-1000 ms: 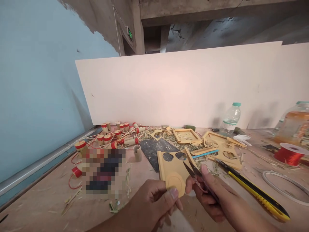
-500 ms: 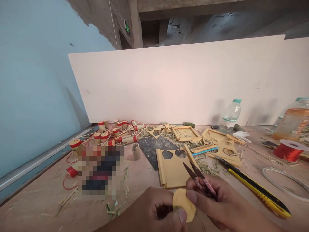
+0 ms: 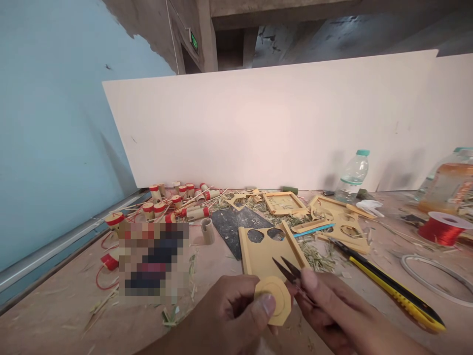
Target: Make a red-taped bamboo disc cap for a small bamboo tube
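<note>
My left hand (image 3: 232, 315) pinches a small yellow cardboard disc (image 3: 274, 299) with cut, angled edges between thumb and fingers. My right hand (image 3: 328, 313) grips small thread snips (image 3: 290, 272), their dark blades parted and pointing up-left, just right of the disc. Behind both hands lies a yellow cardboard sheet (image 3: 264, 249) with round holes cut out of it.
A yellow and black utility knife (image 3: 388, 286) lies to the right. Red-banded bamboo tubes (image 3: 173, 204), cut yellow frames (image 3: 332, 217), a dark mat (image 3: 234, 227), a plastic bottle (image 3: 353, 175), a red thread spool (image 3: 443, 229) and shavings litter the table. A white board (image 3: 277, 123) stands behind.
The disc turned in my left hand and now faces me. The snips shifted slightly left and lower, closer to the disc's right edge.
</note>
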Motion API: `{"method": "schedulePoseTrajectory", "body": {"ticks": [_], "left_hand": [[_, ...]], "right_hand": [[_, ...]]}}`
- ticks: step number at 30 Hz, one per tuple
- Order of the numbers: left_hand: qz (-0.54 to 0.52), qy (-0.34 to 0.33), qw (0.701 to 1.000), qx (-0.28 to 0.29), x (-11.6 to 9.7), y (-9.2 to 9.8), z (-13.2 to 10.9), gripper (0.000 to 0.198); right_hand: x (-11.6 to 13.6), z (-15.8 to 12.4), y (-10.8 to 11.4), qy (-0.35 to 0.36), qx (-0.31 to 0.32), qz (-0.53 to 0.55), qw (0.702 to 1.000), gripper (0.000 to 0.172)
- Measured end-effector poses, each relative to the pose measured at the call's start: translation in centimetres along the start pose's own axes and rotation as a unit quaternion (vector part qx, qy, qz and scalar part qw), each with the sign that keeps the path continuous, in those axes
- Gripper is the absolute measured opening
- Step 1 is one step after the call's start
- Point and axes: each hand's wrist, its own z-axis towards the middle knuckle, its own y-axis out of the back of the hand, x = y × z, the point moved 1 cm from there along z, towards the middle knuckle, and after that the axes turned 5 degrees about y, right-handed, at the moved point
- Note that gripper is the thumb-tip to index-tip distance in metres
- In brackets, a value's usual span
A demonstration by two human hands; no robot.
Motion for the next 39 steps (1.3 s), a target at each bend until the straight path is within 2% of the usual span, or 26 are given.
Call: {"method": "schedulePoseTrajectory", "body": {"ticks": [3, 8, 14, 19, 23, 27, 39], "left_hand": [[-0.012, -0.009, 1.000, -0.001, -0.3, 0.2, -0.1, 0.052], [-0.017, -0.022, 1.000, 0.006, 0.5, 0.3, 0.0, 0.050], [0.001, -0.048, 0.999, 0.016, 0.6, 0.4, 0.2, 0.053], [-0.014, -0.028, 0.999, 0.012, 0.9, 0.3, 0.2, 0.054], [-0.009, -0.008, 1.000, 0.011, 0.3, 0.1, 0.0, 0.061], [-0.004, -0.020, 1.000, 0.019, -0.4, 0.2, -0.1, 0.064], [-0.041, -0.008, 0.998, 0.037, 0.1, 0.1, -0.1, 0.066]], "right_hand": [[-0.2, 0.0, 0.2, -0.034, -0.012, 0.025, 0.999, 0.078], [-0.7, 0.3, 0.5, 0.020, 0.028, -0.042, 0.999, 0.073], [-0.6, 0.2, 0.7, 0.028, 0.051, -0.066, 0.996, 0.075], [-0.2, 0.0, 0.5, 0.016, 0.048, -0.074, 0.996, 0.075], [-0.2, -0.1, 0.4, 0.008, 0.039, -0.084, 0.996, 0.076], [-0.3, -0.1, 0.4, -0.001, 0.032, -0.091, 0.995, 0.078], [-0.5, -0.3, 0.3, 0.006, 0.037, -0.095, 0.995, 0.076]]}}
